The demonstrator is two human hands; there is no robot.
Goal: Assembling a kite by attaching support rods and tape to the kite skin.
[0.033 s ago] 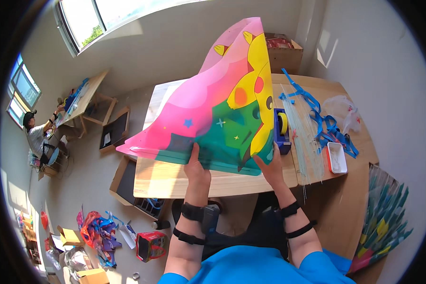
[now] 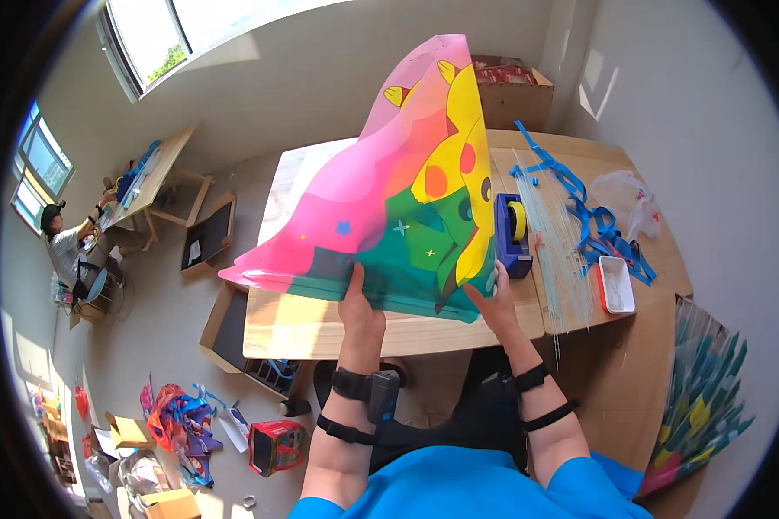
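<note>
Held up over the wooden table (image 2: 312,333) is a kite sail (image 2: 355,199), a thin triangular plastic sheet in pink, green and yellow with a printed cartoon figure. My left hand (image 2: 361,304) grips its lower edge near the middle, thumb on the near face. At the lower right corner my right hand (image 2: 495,304) pinches the sheet between thumb and fingers. Both hands' other fingers are partly hidden behind the plastic. The sail's upper part stands tall and folds over, and its pink tip points left.
Right of the sail are a blue tape dispenser (image 2: 512,246), thin clear rods (image 2: 554,259), blue ribbons (image 2: 584,208), a plastic bag (image 2: 627,203) and a small white tray (image 2: 615,285). Rolled printed sheets (image 2: 697,406) stand lower right. Cardboard boxes (image 2: 221,333) lie on the floor; a person (image 2: 65,242) sits far left.
The sail's top has shifted slightly left and its pink tip slightly right. Both hands keep their hold.
</note>
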